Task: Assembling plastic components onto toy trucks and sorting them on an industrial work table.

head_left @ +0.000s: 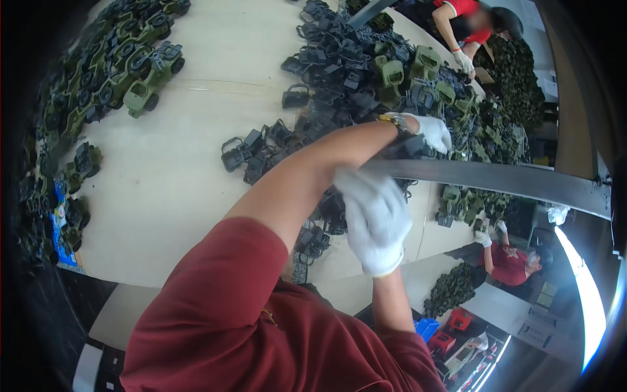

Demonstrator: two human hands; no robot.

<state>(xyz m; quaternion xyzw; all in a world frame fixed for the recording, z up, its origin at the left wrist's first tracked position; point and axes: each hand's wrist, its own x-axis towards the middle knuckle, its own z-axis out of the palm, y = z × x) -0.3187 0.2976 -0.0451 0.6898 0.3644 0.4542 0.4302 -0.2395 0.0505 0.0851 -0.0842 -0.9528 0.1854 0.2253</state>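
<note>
My left hand (433, 134), in a white glove with a watch at the wrist, reaches far to the right over a heap of green and dark toy vehicle parts (424, 62). Its fingers curl downward; whatever they grip is hidden. My right hand (375, 222), also white-gloved, is raised close to my left forearm. Motion smears its fingers, and no object shows in it. Dark grey plastic frame-like parts (330, 78) lie heaped beyond my left arm, with a smaller cluster of dark parts (261, 147) beside that arm.
Green toy trucks (140, 95) crowd the pale table's (163, 189) left side. A metal bar (496, 178) crosses at the right, close to my hands. Two co-workers in red, one at the far right (467, 23) and another lower right (513, 261), handle parts. Red and blue bins stand lower right.
</note>
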